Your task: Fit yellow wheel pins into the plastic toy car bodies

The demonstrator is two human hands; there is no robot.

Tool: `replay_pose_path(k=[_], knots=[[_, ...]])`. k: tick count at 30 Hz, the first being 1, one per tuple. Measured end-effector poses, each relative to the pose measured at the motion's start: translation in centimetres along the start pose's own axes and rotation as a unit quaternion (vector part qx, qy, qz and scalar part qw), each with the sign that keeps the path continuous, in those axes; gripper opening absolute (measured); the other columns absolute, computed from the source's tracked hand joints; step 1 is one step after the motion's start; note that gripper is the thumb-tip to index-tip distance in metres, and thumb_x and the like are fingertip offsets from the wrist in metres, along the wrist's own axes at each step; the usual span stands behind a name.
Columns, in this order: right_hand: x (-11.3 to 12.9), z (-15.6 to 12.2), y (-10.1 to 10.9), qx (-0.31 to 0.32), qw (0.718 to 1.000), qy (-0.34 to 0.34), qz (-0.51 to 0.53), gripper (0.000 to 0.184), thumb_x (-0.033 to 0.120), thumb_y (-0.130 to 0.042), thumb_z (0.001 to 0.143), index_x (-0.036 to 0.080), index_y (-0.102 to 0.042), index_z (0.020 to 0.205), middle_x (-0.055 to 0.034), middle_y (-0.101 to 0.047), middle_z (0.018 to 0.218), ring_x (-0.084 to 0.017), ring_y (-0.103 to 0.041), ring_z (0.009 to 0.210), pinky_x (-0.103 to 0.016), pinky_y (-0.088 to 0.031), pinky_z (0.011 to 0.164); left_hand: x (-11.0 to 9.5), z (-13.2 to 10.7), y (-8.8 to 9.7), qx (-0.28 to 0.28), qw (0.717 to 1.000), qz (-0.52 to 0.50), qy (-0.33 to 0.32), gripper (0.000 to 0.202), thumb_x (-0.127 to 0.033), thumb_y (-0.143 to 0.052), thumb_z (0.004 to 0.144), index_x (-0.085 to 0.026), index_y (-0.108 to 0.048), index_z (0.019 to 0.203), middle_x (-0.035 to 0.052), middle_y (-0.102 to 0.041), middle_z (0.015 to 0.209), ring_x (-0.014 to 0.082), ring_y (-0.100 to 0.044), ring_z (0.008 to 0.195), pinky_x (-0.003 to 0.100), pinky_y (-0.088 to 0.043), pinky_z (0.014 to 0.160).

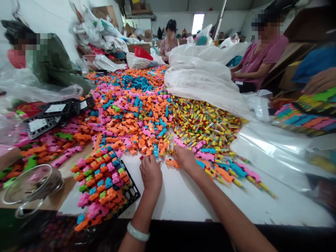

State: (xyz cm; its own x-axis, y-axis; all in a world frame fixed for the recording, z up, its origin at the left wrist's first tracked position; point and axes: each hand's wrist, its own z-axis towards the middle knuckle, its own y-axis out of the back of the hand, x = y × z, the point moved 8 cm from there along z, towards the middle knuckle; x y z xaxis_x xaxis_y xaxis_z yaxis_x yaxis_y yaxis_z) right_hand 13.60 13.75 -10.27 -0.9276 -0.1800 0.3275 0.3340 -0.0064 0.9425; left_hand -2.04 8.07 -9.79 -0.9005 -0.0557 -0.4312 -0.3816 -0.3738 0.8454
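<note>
My left hand (151, 173) is at the near edge of the pile, its fingers curled and closed. A small red tip (141, 158) shows by its fingers; the rest of what it holds is hidden. Just beyond it lies a blue toy car (155, 150). My right hand (185, 159) reaches to where the cars and tubes meet, fingers pinched together, their contents unclear. An orange toy car (172, 163) lies beside it. Clear tubes with yellow ends (207, 120) are heaped beyond. Right of my hand, several toy cars (223, 173) with tubes attached lie in a row.
A black tray (135, 192) filled with toy cars stands at left, near a clear mug-like container (34, 189). Black trays (56, 110) lie farther back. The car pile (131, 115) covers the table's middle. Plastic sheeting (270, 150) lies right. Other people sit around the table.
</note>
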Motion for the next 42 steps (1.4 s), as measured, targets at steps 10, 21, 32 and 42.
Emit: replay_pose_path(k=[10,21,32,42], knots=[[-0.3,-2.8,3.1,-0.123,0.969,0.067,0.202,0.015,0.032,-0.048,0.092,0.019,-0.053,0.093,-0.0078,-0.058,0.094,-0.021,-0.055,0.087,-0.029,-0.042,0.073,-0.5,0.5,-1.0,0.043,0.997,-0.06,0.007,0.029,-0.018,-0.064,0.08,-0.014,-0.06,0.108,0.0145,-0.062,0.106,0.0306,-0.054,0.105,0.046,-0.042,0.092],[1.9,-10.3,-0.8,0.038,0.867,-0.043,0.496,0.03,0.041,-0.061,0.084,0.02,-0.058,0.106,-0.0026,-0.064,0.092,-0.014,-0.058,0.067,-0.026,-0.049,0.062,1.9,-7.9,0.2,0.188,0.775,-0.555,0.237,0.05,-0.048,-0.064,0.078,-0.018,-0.057,0.117,0.0063,-0.067,0.103,0.0193,-0.063,0.094,0.036,-0.051,0.087],[2.9,-12.7,1.1,0.021,0.922,0.097,0.373,0.014,0.031,-0.057,0.088,0.019,-0.063,0.092,-0.0021,-0.063,0.082,-0.015,-0.057,0.073,-0.025,-0.046,0.067,1.1,-9.5,0.8,0.173,0.822,-0.504,0.2,0.055,-0.045,-0.068,0.077,-0.024,-0.051,0.125,0.0107,-0.054,0.125,0.0243,-0.056,0.114,0.044,-0.048,0.096],[0.0,-13.7,0.7,0.076,0.884,-0.003,0.462,0.028,0.039,-0.062,0.086,0.022,-0.054,0.107,0.0012,-0.059,0.086,-0.011,-0.053,0.066,-0.022,-0.044,0.061,-1.9,-8.9,2.4,0.216,0.901,-0.376,-0.007,0.019,-0.035,-0.058,0.084,-0.022,-0.066,0.094,0.0025,-0.068,0.087,0.0174,-0.062,0.083,0.03,-0.05,0.076]])
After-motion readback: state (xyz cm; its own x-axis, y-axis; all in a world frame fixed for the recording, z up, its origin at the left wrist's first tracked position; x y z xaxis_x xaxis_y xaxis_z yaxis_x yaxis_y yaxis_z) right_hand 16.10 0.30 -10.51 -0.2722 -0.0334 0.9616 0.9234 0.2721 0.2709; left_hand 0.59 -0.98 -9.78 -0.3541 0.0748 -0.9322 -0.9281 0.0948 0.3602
